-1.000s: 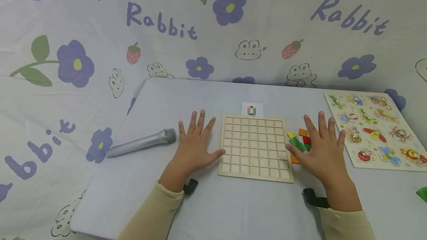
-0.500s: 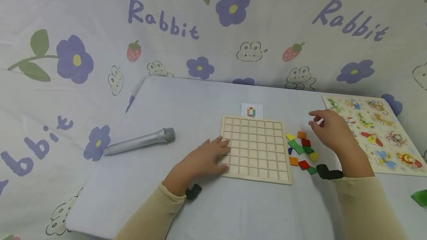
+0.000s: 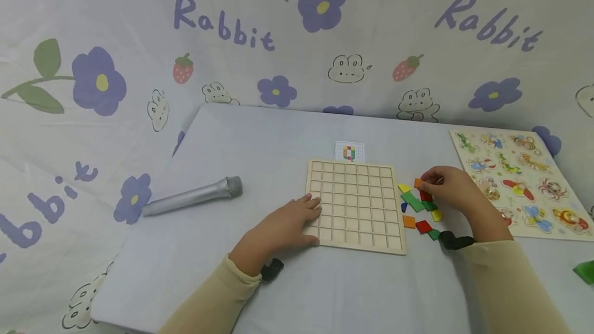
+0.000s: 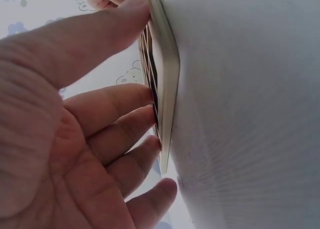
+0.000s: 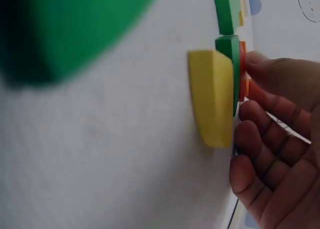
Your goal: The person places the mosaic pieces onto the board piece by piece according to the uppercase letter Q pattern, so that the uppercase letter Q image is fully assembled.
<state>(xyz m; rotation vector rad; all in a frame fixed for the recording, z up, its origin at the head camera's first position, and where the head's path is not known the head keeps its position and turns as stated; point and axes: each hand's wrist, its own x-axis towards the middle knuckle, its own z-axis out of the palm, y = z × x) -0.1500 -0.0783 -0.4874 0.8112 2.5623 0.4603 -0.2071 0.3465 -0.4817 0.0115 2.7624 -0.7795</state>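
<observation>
A wooden grid board [image 3: 352, 205] with raised square cells lies flat in the middle of the table. My left hand [image 3: 283, 228] rests on its left edge; in the left wrist view the fingertips [image 4: 150, 144] touch the rim and the thumb lies along the near part. To the board's right, my right hand [image 3: 452, 189] pinches an orange square tile [image 3: 418, 183] between thumb and index finger. Loose tiles lie just beside that hand: a red tile [image 3: 423, 227], a green tile [image 3: 413, 201], a yellow tile [image 5: 212, 99] and several more. The palm partly hides the red one under the thumb.
Behind the board lies a small pattern card [image 3: 349, 152] with a coloured ring design. A silver microphone [image 3: 192, 196] is at the left. An insect picture puzzle [image 3: 524, 184] occupies the right side, and a green object [image 3: 584, 272] sits at the right edge.
Both hands were spread flat at first. The left came onto the board's left edge. The right lifted over the tiles, then lowered and took hold of the orange tile.
</observation>
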